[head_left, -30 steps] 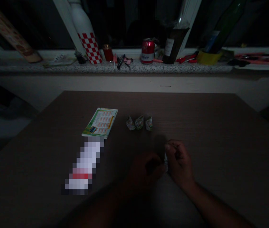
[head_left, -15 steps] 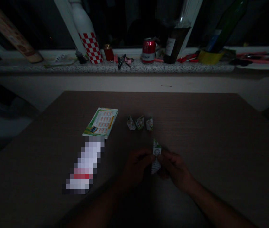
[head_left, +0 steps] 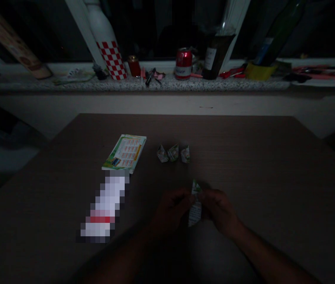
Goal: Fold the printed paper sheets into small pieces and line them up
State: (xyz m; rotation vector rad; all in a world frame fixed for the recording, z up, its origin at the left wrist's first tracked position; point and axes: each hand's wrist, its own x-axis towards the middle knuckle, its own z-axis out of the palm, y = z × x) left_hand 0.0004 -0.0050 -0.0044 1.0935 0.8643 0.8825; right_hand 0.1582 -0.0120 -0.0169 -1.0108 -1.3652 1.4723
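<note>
A narrow piece of folded printed paper [head_left: 195, 211], pointed at both ends, is held between my two hands over the near middle of the table. My left hand [head_left: 173, 207] pinches its left edge with thumb and fingers. From the other side my right hand [head_left: 219, 209] grips the right edge, thumb near the left one. Beyond the hands, three small folded paper pieces stand in a row: a left one [head_left: 161, 154], a middle one [head_left: 173, 153] and a right one [head_left: 185, 154]. The light is dim, so fingertip detail is hard to make out.
Left of the hands lie a stack of printed calendar cards [head_left: 125, 153] and a blurred-out phone-shaped item [head_left: 103, 209] on the brown table [head_left: 244, 150]. Behind, the stone windowsill [head_left: 167, 83] carries a checkered bottle [head_left: 112, 59], a red can [head_left: 184, 63] and a green bottle [head_left: 279, 35].
The folded paper in my hands has dropped slightly toward me and its angle has shifted a little. Both hands keep their pinch. The row of paper pieces stays put.
</note>
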